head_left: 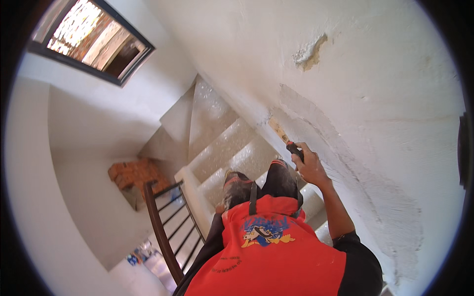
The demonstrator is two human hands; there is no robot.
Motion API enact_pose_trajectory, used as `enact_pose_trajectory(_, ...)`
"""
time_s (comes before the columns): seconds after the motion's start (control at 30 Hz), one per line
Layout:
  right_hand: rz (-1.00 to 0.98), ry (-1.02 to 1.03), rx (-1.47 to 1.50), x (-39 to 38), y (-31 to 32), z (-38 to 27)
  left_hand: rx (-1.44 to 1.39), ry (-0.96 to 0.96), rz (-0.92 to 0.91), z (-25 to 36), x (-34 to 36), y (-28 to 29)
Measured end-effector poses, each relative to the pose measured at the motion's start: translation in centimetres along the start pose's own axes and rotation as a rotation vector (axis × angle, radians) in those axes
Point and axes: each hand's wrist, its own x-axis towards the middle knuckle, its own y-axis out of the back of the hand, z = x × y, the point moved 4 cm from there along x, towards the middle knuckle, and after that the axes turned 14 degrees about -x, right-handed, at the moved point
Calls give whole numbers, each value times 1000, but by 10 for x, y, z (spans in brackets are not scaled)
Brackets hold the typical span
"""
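Observation:
My right hand is closed round the black and red handle of a scraper. Its blade, stained yellowish-brown, points up and away, and its tip is at the white wall. Beside the blade a greyish, rough patch runs down the wall in a long band. Of my left hand, only a small part shows beside my left thigh, below the knee-high stair wall; its fingers are hidden.
Dusty, white-specked winding stairs lie below me. A railing with a brown handrail and dark bars stands at left. Beyond it are stacked orange bricks. A dark-framed window is upper left, and a chipped hole marks the wall.

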Motion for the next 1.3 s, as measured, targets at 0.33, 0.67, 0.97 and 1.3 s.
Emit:
enact_pose_trajectory(0.33, 469, -282, 499, -52, -88, -28, -159, 80, -176, 13, 171, 141)
enact_pose_trajectory(0.67, 733, -356, 587, -114, -95, -71, -544, 32, -197, 92, 237, 153)
enact_pose_trajectory(0.97, 835, -285, 557, -118, -64, -71, -561, -159, -808, 194, 139, 27)
enact_pose_trajectory(1.3, 996, -224, 562, -89, -40, -2, -272, -827, -1020, 437, -90, -147)
